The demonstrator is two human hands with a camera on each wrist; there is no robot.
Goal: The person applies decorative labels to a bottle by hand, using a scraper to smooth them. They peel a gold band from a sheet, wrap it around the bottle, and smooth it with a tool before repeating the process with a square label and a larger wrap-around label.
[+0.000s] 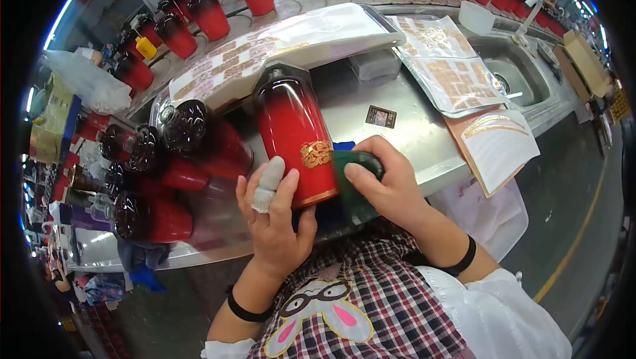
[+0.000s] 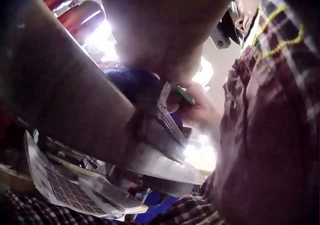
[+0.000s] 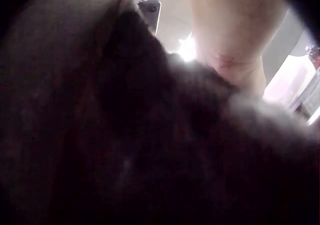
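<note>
Fingers of the left hand [image 1: 275, 216] curl up round the near end of a red-to-black tumbler [image 1: 291, 127]. One finger [image 1: 268, 183] is wrapped in white tape, and the thumb is tucked under the base. The right hand [image 1: 391, 183] pinches a green scraper [image 1: 354, 167], pressing it against the tumbler's right side just beside a gold decal [image 1: 316, 153]. The tumbler lies on its side at the near edge of the steel worktable [image 1: 411, 134], its dark end pointing far.

At the far right of the table is one sink [image 1: 517, 67] with one tap [image 1: 530, 14]. Nothing can be made out in its basin but the drain. A long white tray [image 1: 344, 28] lies beyond the tumbler and carries one strip of decal sheets [image 1: 225, 61].

To the left, at least six matching tumblers lie in a pile [image 1: 165, 173]; whether anything is in them cannot be told. More than a dozen stand upright in a row [image 1: 212, 14] along the far curved track.

Two sleeved decal sheets [image 1: 457, 77] lie between tray and sink. One white backing sheet [image 1: 500, 144] lies at the near right. One cardboard box [image 1: 583, 61] sits at the far right and one clear plastic box [image 1: 374, 64] by the tray; the contents of both are unclear. One small dark card [image 1: 381, 117] lies right of the tumbler.

Both wrist views are too blurred to add more.
</note>
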